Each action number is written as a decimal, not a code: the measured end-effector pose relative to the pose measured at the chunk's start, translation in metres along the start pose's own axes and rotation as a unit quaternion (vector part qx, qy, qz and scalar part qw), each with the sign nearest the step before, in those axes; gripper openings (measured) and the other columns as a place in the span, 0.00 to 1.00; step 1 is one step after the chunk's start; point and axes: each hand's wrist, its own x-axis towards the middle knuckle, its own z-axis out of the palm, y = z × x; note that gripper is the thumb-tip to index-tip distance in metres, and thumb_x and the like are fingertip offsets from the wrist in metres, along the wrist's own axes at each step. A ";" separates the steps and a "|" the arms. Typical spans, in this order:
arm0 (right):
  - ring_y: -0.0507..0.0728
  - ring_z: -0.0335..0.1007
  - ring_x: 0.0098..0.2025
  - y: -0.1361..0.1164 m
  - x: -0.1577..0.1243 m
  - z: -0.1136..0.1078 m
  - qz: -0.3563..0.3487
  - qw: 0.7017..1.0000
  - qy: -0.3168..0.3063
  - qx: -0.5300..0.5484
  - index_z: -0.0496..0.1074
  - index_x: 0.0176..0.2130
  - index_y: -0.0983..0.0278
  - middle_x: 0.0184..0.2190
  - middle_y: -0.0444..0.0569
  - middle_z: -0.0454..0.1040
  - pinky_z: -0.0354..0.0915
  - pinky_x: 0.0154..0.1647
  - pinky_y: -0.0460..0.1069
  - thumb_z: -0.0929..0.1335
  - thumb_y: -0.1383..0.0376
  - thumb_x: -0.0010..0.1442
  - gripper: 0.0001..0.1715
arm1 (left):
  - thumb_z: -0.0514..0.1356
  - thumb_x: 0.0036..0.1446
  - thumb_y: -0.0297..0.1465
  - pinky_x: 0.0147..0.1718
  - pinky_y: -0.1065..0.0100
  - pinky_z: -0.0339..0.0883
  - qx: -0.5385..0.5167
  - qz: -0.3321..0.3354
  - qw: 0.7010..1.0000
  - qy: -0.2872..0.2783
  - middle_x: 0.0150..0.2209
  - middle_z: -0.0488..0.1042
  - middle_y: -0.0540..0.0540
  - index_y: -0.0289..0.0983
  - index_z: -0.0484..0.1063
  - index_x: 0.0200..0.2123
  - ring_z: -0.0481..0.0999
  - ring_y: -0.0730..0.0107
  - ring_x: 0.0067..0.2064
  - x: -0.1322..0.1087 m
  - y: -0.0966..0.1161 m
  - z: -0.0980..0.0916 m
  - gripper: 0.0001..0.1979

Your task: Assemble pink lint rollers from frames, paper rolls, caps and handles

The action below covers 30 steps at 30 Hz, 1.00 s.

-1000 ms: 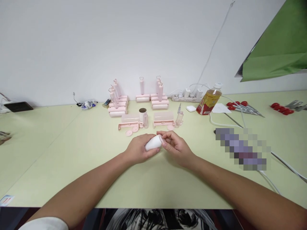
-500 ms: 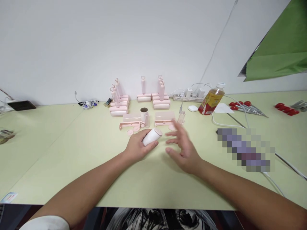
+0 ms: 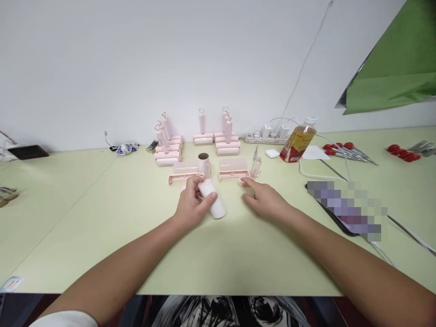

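My left hand [image 3: 191, 204] is wrapped around a white lint roller refill [image 3: 217, 206] with a pink cap on its far end. The refill tilts, its bare end pointing down to the right. My right hand [image 3: 265, 198] reaches low over the table with its thumb apart from the index finger. Its index fingertip is at a small pink round end cap [image 3: 240, 182], partly covered by the fingers. Just behind are pink open roller housings [image 3: 234, 174] with clear pink covers [image 3: 233, 164]. A clear pink handle [image 3: 255, 168] lies beside my right fingertips.
Assembled pink lint rollers [image 3: 228, 147] stand along the wall. A bare-ended paper roll [image 3: 203, 158] stands behind my left hand. To the right are a drink bottle [image 3: 298, 141], a power strip [image 3: 264, 139], red-handled tools [image 3: 349, 152], cables and a blurred-out phone [image 3: 344, 211].
My left hand has turned the refill so its pink-capped end now faces away. My right hand has moved down and forward to the pink end cap on the table.
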 end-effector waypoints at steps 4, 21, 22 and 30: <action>0.61 0.71 0.43 -0.002 -0.002 0.006 -0.019 1.000 -0.003 -0.025 0.70 0.51 0.63 0.49 0.56 0.70 0.63 0.42 0.52 0.64 0.62 0.61 0.19 | 0.62 0.53 0.44 0.21 0.73 0.60 -0.078 -0.071 0.994 0.022 0.24 0.62 0.57 0.41 0.53 0.33 0.66 0.77 0.22 0.004 0.001 0.001 0.20; 0.57 0.71 0.36 -0.008 -0.002 0.003 0.018 0.955 0.019 0.297 0.58 0.23 0.61 0.31 0.48 0.74 0.63 0.34 0.49 0.68 0.61 0.52 0.14 | 0.61 0.38 0.26 0.21 0.70 0.74 -0.280 -0.144 0.942 -0.117 0.40 0.63 0.50 0.38 0.57 0.29 0.70 0.69 0.38 0.009 -0.004 0.000 0.16; 0.58 0.72 0.39 -0.012 -0.004 0.005 0.016 0.931 0.017 0.364 0.58 0.23 0.61 0.35 0.50 0.76 0.64 0.37 0.51 0.69 0.59 0.52 0.16 | 0.61 0.38 0.26 0.20 0.71 0.73 -0.280 -0.147 0.939 -0.134 0.39 0.63 0.50 0.38 0.57 0.29 0.70 0.70 0.36 0.009 -0.005 0.000 0.16; 0.60 0.73 0.48 -0.032 -0.020 0.019 -0.025 0.879 0.032 0.475 0.65 0.29 0.63 0.52 0.59 0.73 0.66 0.47 0.55 0.72 0.57 0.52 0.15 | 0.62 0.44 0.29 0.21 0.72 0.67 -0.213 -0.105 0.944 -0.229 0.35 0.64 0.52 0.40 0.59 0.39 0.68 0.74 0.30 0.003 0.003 -0.004 0.19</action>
